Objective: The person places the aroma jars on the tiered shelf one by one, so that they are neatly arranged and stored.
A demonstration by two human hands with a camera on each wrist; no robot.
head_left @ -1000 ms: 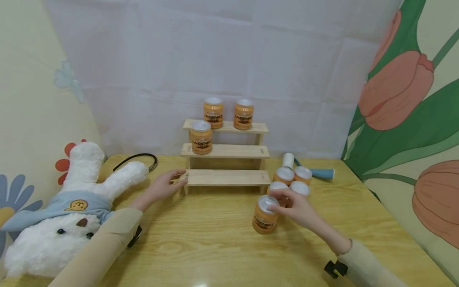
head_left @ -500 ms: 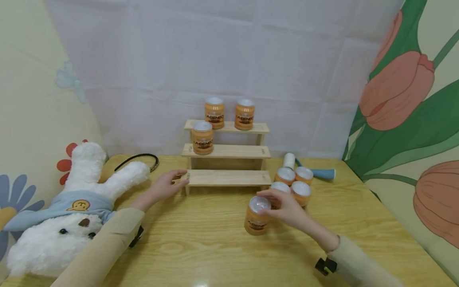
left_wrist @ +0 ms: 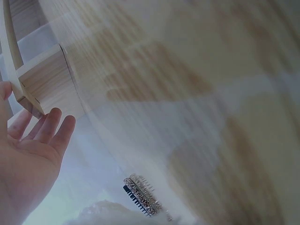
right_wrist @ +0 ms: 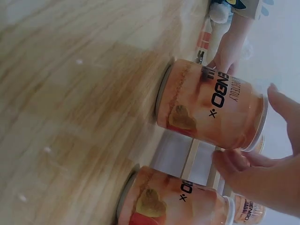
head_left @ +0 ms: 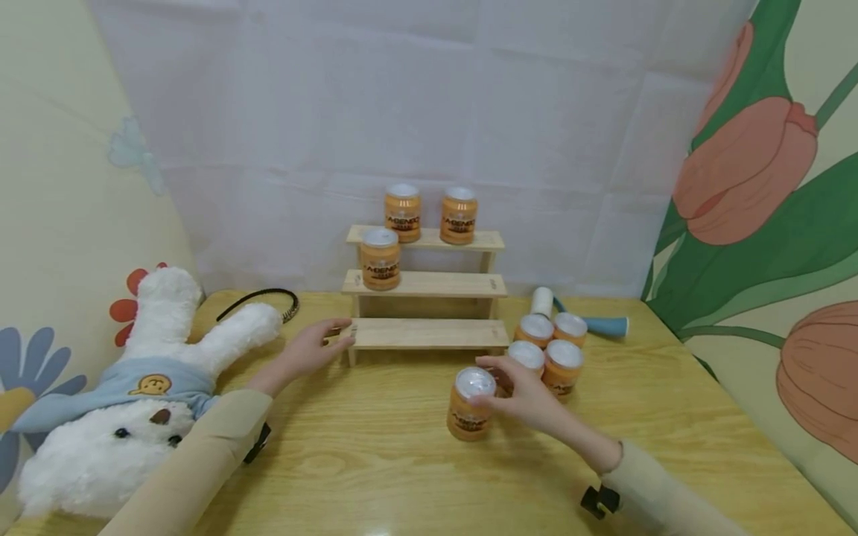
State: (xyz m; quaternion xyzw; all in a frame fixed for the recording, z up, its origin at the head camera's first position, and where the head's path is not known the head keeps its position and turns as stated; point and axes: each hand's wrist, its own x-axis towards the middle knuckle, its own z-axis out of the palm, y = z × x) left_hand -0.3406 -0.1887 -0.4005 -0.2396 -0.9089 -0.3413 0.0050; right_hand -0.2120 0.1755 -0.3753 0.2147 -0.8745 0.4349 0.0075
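My right hand holds an orange can with a silver lid near its top, thumb on one side and fingers on the other. In the right wrist view this can stands upright close to the tabletop; I cannot tell whether its base touches. My left hand grips the left end of the lowest step of a wooden three-step shelf. In the left wrist view the thumb and fingers of the left hand lie around the step's end.
Two cans stand on the top step and one can on the middle step's left. Several cans cluster right of the shelf, before a blue-handled item. A white plush toy and black headband lie left.
My right hand has moved left with the can, away from the cluster of cans. The left hand stays at the shelf's lowest step.
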